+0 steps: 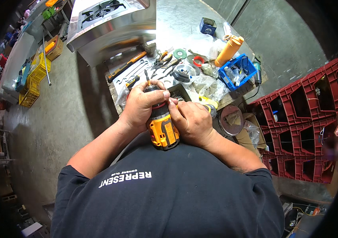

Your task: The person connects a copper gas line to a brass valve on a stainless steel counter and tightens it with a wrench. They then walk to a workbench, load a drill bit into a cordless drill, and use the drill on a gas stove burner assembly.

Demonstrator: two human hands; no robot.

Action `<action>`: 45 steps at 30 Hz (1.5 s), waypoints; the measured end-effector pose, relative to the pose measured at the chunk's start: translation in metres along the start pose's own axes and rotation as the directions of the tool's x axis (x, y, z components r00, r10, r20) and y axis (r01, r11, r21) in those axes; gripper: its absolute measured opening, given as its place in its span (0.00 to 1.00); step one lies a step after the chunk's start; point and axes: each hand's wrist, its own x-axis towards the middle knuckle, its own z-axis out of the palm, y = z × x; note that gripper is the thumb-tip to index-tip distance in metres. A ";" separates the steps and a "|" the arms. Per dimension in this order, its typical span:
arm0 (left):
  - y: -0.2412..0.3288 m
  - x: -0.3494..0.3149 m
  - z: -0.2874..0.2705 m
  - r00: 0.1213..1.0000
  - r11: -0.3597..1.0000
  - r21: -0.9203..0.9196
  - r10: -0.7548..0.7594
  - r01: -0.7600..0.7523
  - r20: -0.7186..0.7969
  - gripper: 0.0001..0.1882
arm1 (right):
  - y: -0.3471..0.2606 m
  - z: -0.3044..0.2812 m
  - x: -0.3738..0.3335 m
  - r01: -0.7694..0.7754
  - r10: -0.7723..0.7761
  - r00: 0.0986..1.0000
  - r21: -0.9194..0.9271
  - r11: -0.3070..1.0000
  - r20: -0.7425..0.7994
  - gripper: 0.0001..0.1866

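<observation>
A yellow and black cordless drill (164, 131) lies against the front of my dark shirt, its chuck end pointing away from me. My left hand (137, 105) is closed around the chuck, thumb across it, with a dark bit (146, 75) sticking out beyond the fingers. On the drill's right side my right hand (196, 122) is curled shut, its thumb and fingertips close to the left thumb. Its palm covers the handle; a yellow and black part (209, 104) shows past the knuckles. Just beyond the hands sits a dark open box (180, 92) of small parts.
The cluttered worktable holds wrenches (131, 71), pliers (162, 60), plastic bags (210, 88), an orange bottle (229, 50) and a blue crate (221, 79). A steel stove (111, 29) stands at far left. Red crates (292, 99) are stacked right; yellow crates (30, 93) sit left.
</observation>
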 end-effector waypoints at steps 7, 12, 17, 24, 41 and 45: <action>-0.004 0.006 -0.003 1.000 0.999 0.043 0.016 -0.016 0.009 0.08 | 0.003 0.005 -0.002 -0.003 0.003 1.000 -0.016 1.000 0.004 0.24; -0.005 0.008 -0.006 0.999 0.999 0.052 0.010 -0.012 0.039 0.09 | 0.001 0.002 -0.002 -0.020 0.021 0.999 -0.025 0.999 0.042 0.25; -0.006 0.007 -0.006 1.000 0.995 0.098 0.022 -0.023 0.016 0.11 | 0.001 0.006 -0.007 -0.027 0.027 1.000 -0.046 0.999 0.000 0.26; -0.007 0.003 0.001 0.980 0.983 -0.043 -0.175 0.180 0.089 0.14 | 0.002 0.010 -0.012 -0.078 0.081 0.994 0.046 0.996 -0.072 0.30; -0.007 0.003 0.006 0.985 0.996 0.007 -0.086 0.086 0.149 0.09 | 0.004 -0.009 -0.004 -0.023 0.020 0.999 -0.063 0.998 -0.046 0.27; -0.008 0.004 0.006 0.983 0.995 -0.008 -0.096 0.098 0.156 0.09 | 0.005 -0.011 -0.006 -0.019 0.018 1.000 -0.077 0.997 -0.017 0.27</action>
